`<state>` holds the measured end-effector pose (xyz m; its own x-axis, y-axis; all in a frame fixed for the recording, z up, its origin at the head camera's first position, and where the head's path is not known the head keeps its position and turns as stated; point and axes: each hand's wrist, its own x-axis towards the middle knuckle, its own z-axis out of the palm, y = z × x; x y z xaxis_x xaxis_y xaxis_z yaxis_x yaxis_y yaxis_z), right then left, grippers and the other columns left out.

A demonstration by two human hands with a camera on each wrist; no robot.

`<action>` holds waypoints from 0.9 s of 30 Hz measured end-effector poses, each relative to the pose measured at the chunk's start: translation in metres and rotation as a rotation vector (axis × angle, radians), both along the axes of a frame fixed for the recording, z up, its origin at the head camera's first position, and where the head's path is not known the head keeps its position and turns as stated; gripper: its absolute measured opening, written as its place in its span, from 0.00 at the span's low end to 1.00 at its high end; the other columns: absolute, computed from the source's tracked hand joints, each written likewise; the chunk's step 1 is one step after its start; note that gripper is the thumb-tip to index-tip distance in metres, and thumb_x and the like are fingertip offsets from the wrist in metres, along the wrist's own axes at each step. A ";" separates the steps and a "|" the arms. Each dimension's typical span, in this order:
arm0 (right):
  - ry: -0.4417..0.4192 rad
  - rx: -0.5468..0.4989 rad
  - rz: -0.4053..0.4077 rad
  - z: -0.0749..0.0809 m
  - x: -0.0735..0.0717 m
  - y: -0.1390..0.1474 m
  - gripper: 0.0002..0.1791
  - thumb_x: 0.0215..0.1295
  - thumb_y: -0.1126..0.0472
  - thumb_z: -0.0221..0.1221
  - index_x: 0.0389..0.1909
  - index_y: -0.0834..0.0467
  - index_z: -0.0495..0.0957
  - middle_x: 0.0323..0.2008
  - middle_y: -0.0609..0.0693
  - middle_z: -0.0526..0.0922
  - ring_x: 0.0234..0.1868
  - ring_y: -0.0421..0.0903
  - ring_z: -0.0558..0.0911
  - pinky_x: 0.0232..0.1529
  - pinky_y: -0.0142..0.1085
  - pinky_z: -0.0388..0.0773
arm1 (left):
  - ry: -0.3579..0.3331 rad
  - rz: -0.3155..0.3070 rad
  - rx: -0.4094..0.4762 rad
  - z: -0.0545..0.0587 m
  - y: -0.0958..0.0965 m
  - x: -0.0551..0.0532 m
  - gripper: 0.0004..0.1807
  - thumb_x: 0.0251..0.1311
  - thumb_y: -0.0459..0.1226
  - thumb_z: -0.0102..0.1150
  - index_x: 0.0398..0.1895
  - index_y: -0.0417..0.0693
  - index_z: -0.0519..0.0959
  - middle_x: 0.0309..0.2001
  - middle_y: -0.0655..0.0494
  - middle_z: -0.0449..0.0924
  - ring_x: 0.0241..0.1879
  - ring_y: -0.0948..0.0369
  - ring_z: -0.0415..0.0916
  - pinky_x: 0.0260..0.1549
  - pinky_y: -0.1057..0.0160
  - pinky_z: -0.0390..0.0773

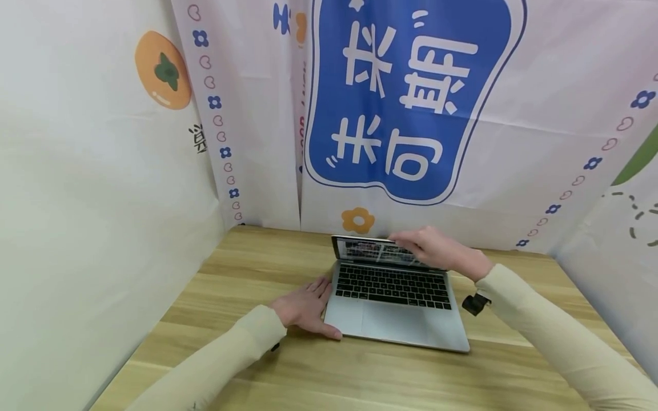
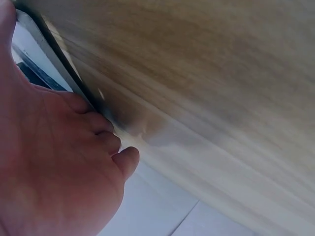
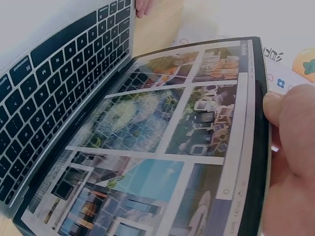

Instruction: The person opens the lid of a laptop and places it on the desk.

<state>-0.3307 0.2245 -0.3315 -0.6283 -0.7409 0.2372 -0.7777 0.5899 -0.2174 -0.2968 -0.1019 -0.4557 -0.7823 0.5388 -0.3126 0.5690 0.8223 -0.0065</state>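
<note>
A silver laptop (image 1: 349, 314) with black keys lies on the wooden table, its screen lit with rows of pictures. The lid (image 1: 365, 251) leans at a low angle over the keyboard (image 1: 393, 285). My right hand (image 1: 434, 246) grips the lid's top edge, right of its middle. In the right wrist view, the thumb (image 3: 273, 105) lies at the dark rim of the screen (image 3: 133, 118). Along the base's left side rests my left hand (image 1: 307, 308), fingers stretched toward the back and thumb at the front left corner. From the left wrist, the palm (image 2: 59, 152) shows beside the laptop's edge (image 2: 54, 54).
The wooden table (image 1: 390, 379) reaches back to a white printed cloth (image 1: 267, 200) with a large blue sign (image 1: 390, 103) on it. Another white cloth wall (image 1: 103, 200) borders the left side, and one (image 1: 606, 228) stands at the right.
</note>
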 end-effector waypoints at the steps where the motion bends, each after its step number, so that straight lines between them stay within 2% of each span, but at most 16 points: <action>1: -0.010 0.003 -0.002 0.001 0.000 0.000 0.18 0.74 0.66 0.51 0.60 0.59 0.77 0.47 0.55 0.87 0.36 0.44 0.85 0.38 0.36 0.82 | 0.002 -0.001 -0.006 0.000 0.000 0.000 0.69 0.43 0.83 0.40 0.79 0.44 0.44 0.80 0.46 0.36 0.80 0.52 0.35 0.77 0.53 0.48; 5: -0.045 0.019 -0.019 0.005 -0.002 0.001 0.18 0.74 0.66 0.50 0.62 0.59 0.76 0.48 0.55 0.87 0.29 0.39 0.79 0.34 0.34 0.77 | 0.010 -0.010 -0.007 -0.001 0.001 -0.001 0.69 0.44 0.83 0.39 0.79 0.44 0.44 0.80 0.46 0.37 0.80 0.51 0.36 0.77 0.53 0.48; 7: -0.051 0.023 -0.027 0.007 -0.002 0.002 0.18 0.75 0.64 0.50 0.62 0.58 0.76 0.48 0.54 0.87 0.28 0.39 0.78 0.36 0.34 0.78 | 0.008 -0.013 -0.007 -0.002 0.001 -0.001 0.70 0.44 0.83 0.39 0.79 0.43 0.44 0.80 0.46 0.37 0.80 0.51 0.36 0.77 0.53 0.47; 11: -0.025 0.013 -0.026 0.008 -0.004 0.003 0.17 0.75 0.64 0.50 0.61 0.60 0.77 0.48 0.54 0.87 0.27 0.38 0.78 0.35 0.34 0.78 | -0.001 -0.002 -0.006 -0.001 0.001 0.001 0.69 0.44 0.82 0.41 0.79 0.42 0.44 0.80 0.46 0.37 0.80 0.51 0.37 0.77 0.53 0.47; 16: 0.008 0.003 -0.047 0.010 -0.009 0.006 0.16 0.74 0.65 0.51 0.58 0.60 0.79 0.44 0.53 0.88 0.21 0.33 0.71 0.31 0.33 0.73 | 0.005 -0.001 -0.017 0.001 0.000 0.002 0.70 0.43 0.83 0.41 0.79 0.42 0.44 0.80 0.46 0.37 0.79 0.51 0.37 0.77 0.53 0.47; 22: 0.018 -0.014 -0.081 0.013 -0.014 0.010 0.15 0.74 0.63 0.52 0.56 0.58 0.81 0.43 0.51 0.88 0.20 0.34 0.70 0.33 0.35 0.74 | 0.016 -0.007 -0.011 0.002 0.000 0.003 0.69 0.44 0.82 0.41 0.78 0.42 0.46 0.80 0.46 0.39 0.79 0.51 0.38 0.77 0.53 0.48; 27: -0.004 -0.025 -0.084 0.015 -0.014 0.012 0.15 0.74 0.63 0.52 0.55 0.58 0.81 0.32 0.51 0.86 0.14 0.32 0.62 0.31 0.33 0.72 | 0.017 -0.011 -0.006 0.004 0.000 0.002 0.70 0.43 0.83 0.40 0.78 0.41 0.46 0.80 0.45 0.39 0.79 0.51 0.39 0.77 0.53 0.49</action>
<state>-0.3447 0.2363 -0.3165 -0.6891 -0.6794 0.2521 -0.7246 0.6474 -0.2363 -0.2947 -0.1020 -0.4521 -0.7815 0.5455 -0.3028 0.5777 0.8160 -0.0210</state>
